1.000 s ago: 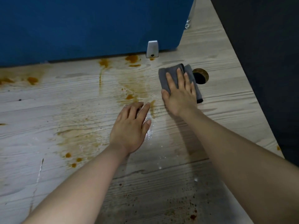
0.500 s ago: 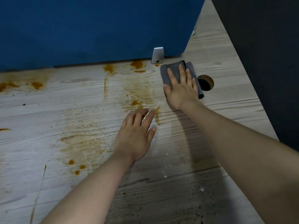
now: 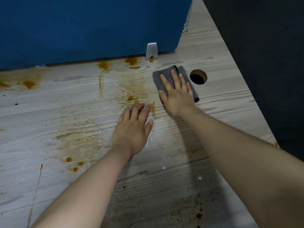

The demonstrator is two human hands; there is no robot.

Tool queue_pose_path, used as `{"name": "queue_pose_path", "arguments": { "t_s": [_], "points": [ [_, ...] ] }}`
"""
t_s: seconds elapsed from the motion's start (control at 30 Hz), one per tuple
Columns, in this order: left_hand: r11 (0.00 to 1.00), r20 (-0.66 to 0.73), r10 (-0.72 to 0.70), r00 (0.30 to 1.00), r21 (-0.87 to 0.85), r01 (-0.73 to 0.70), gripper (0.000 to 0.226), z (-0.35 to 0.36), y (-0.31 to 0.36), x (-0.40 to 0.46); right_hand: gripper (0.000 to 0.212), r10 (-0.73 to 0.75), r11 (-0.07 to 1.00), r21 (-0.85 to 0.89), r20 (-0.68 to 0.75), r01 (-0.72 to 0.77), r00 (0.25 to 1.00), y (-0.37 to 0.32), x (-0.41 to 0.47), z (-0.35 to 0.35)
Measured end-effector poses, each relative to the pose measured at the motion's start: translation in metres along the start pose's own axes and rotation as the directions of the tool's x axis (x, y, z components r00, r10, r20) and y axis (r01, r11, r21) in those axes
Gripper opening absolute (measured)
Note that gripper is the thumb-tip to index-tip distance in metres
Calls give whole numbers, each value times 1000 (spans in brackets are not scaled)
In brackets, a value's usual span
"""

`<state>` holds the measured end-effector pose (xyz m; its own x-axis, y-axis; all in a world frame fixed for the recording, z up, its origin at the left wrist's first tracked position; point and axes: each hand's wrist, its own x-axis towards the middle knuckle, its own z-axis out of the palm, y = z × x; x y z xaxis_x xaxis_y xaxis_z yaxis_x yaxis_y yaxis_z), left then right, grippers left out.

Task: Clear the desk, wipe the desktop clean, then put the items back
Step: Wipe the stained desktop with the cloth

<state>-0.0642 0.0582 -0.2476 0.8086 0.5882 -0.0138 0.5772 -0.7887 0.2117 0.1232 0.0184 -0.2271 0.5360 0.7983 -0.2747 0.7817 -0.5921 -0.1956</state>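
Note:
A folded grey cloth lies flat on the pale wood-grain desktop near the back right. My right hand presses on the cloth with straight fingers. My left hand rests palm down on the desk just in front and to the left, fingers straight, holding nothing. Orange-brown stains and smears spread over the desktop left of the cloth, and dark specks dot the near part.
A blue partition panel stands along the desk's back edge, held by a silver bracket. A round cable hole sits just right of the cloth. The desk's right edge runs diagonally against a dark area.
My right hand pushed the cloth away towards the partition, then drew it slightly back. My left hand has stayed flat in the same spot.

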Motion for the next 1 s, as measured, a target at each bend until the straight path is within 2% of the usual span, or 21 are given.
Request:
{"name": "queue_pose_path", "arguments": {
  "t_s": [0.17,0.4,0.47,0.57,0.63,0.77,0.87,1.0],
  "points": [
    [1000,3,7,1000,-11,-7,60,1,-1,-1,59,65,998,18,10,-66,998,-8,-9,4],
    [1000,17,30,999,-9,-30,62,-1,1,-2,56,40,998,44,0,-40,999,-10,-84,27],
    [999,-25,48,999,23,-48,59,-1,3,-2,55,29,998,61,1,-29,1000,-9,-105,34],
    [996,-140,74,987,64,-65,41,-2,15,-5,54,19,996,82,-3,-18,1000,-5,-136,42],
    [999,-140,45,989,-11,-47,37,-3,32,-15,54,30,995,98,3,-30,1000,-2,-159,48],
    [988,-76,39,996,-144,-50,44,6,69,-37,53,55,995,88,-19,-53,998,15,-189,52],
    [987,-92,80,993,-133,-91,45,14,72,-41,54,124,990,66,-40,-121,992,39,-189,46],
    [984,-113,110,987,-126,-124,46,20,67,-43,56,311,947,97,-30,-307,950,80,-175,32]
  ]
}}
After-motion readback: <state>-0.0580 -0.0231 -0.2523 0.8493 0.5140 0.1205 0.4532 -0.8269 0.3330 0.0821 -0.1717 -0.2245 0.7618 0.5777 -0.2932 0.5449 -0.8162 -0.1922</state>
